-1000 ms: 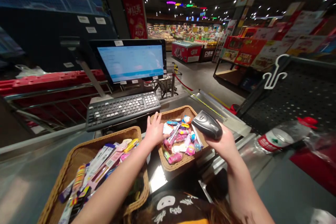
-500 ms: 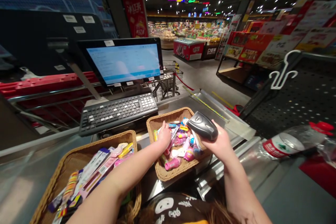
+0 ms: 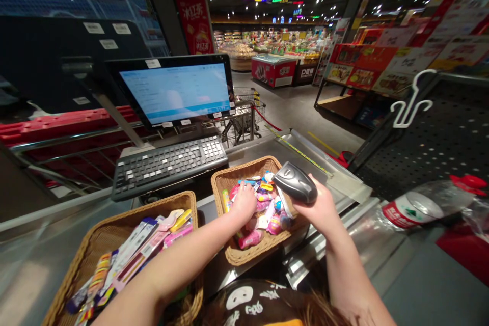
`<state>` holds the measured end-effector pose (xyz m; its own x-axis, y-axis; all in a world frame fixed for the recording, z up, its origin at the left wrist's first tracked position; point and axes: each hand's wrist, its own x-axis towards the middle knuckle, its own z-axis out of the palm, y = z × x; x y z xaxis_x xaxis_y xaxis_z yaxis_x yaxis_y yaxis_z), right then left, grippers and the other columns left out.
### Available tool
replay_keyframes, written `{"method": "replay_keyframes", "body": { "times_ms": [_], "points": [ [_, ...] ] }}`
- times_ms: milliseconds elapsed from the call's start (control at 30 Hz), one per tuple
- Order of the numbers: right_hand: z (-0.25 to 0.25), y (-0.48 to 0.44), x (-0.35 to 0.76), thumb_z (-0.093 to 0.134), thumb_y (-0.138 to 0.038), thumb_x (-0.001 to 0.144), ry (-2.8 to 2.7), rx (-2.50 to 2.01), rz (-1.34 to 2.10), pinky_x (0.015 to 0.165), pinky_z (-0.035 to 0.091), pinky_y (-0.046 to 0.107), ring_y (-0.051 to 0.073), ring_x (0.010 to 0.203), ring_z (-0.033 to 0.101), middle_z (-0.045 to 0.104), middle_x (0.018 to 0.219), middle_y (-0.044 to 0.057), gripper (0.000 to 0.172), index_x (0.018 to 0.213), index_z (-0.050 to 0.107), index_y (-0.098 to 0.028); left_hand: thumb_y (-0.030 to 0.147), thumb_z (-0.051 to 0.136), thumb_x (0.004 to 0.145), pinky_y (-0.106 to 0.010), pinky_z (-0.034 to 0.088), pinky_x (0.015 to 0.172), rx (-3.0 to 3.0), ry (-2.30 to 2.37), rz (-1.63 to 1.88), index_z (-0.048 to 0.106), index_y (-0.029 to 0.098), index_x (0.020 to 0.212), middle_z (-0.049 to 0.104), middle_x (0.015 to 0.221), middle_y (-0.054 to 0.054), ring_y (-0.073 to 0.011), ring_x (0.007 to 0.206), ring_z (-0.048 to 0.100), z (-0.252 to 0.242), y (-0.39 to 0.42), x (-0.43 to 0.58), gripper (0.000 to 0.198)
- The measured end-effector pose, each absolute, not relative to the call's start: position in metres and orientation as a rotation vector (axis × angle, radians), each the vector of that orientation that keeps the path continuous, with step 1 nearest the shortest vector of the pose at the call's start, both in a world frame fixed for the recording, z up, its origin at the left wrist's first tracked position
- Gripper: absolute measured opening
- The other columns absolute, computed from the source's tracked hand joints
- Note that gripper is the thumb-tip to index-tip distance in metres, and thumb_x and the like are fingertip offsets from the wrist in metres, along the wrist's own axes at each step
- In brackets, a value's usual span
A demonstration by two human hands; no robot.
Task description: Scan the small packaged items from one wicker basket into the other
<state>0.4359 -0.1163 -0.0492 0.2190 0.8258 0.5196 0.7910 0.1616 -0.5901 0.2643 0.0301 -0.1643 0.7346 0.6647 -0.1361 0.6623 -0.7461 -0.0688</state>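
Brushed steel runs under your wicker baskets, forming a checkout counter (image 3: 305, 163) with a yellow strip along its far edge. Your left hand (image 3: 243, 204) is down in the nearer-right wicker basket (image 3: 239, 168), fingers curled among small candy packets and toys, close to a pink tube (image 3: 250, 239); you cannot tell whether they have hold of anything. Your right hand (image 3: 319, 206) is raised just beside that basket, fingers closed around a black handheld scanner (image 3: 295, 182) that sits over the basket's edge. To the left, a second wicker basket (image 3: 145, 212) holds long bright packets. Beyond them stand a keyboard (image 3: 168, 168) and a monitor (image 3: 173, 92) showing a pale blue screen, its white stickers too small to read. On your right, a crushed plastic bottle (image 3: 414, 204) with a red cap lies by a black pegboard (image 3: 439, 132) carrying a white hook (image 3: 410, 102). Past the counter, the dark-ceilinged supermarket glows with spotlights. A red banner (image 3: 195, 23) carries large characters that look like 冰红茶, and the lettering on the red freezer (image 3: 273, 72) is too small to read.
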Motion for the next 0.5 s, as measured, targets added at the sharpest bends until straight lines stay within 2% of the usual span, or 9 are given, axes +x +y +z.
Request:
{"method": "replay_keyframes", "body": {
  "times_ms": [67,167,233,400,500],
  "points": [
    [-0.049,-0.116,0.436,0.064,-0.023,0.068,-1.549,-1.598,0.041,0.113,0.032,0.055,0.029,0.102,0.066,0.070,0.107,0.008,0.031,0.099,0.067,-0.020,0.032,0.059,0.082,-0.047,0.007,0.119,-2.901,-1.146,0.258,0.071,0.018,0.105,0.064,0.120,-0.014,-0.0323,0.124,0.046,-0.164,0.028,0.259,0.030],
    [-0.050,-0.118,0.436,0.065,-0.023,0.068,-1.552,-1.583,0.040,0.114,0.031,0.054,0.029,0.103,0.065,0.070,0.108,0.008,0.032,0.099,0.067,-0.019,0.049,0.076,0.063,-0.060,0.008,0.115,-2.842,-1.269,0.332,0.066,0.013,0.117,0.056,0.132,-0.022,-0.0431,0.127,0.041,-0.168,0.036,0.250,0.066],
    [-0.051,-0.119,0.436,0.065,-0.023,0.067,-1.555,-1.588,0.045,0.114,0.030,0.054,0.029,0.104,0.065,0.070,0.109,0.008,0.033,0.100,0.067,-0.020,0.056,0.081,0.051,-0.064,0.009,0.112,-2.813,-1.351,0.395,0.064,0.011,0.121,0.052,0.136,-0.026,-0.0480,0.130,0.037,-0.173,0.043,0.246,0.085],
    [-0.052,-0.122,0.437,0.065,-0.023,0.067,-1.555,-1.593,0.048,0.113,0.032,0.055,0.028,0.101,0.066,0.070,0.107,0.008,0.033,0.100,0.067,-0.020,0.054,0.087,0.036,-0.065,0.010,0.112,-2.810,-1.476,0.545,0.058,0.018,0.130,0.043,0.146,-0.025,-0.0489,0.138,0.028,-0.186,0.058,0.247,0.104],
    [-0.049,-0.125,0.436,0.063,-0.023,0.068,-1.556,-1.592,0.046,0.109,0.036,0.054,0.028,0.099,0.066,0.071,0.105,0.008,0.032,0.100,0.067,-0.021,0.055,0.087,0.032,-0.067,0.014,0.111,-2.816,-1.560,0.609,0.055,0.015,0.133,0.036,0.148,-0.030,-0.0513,0.138,0.026,-0.190,0.064,0.248,0.114]
  ]
}}
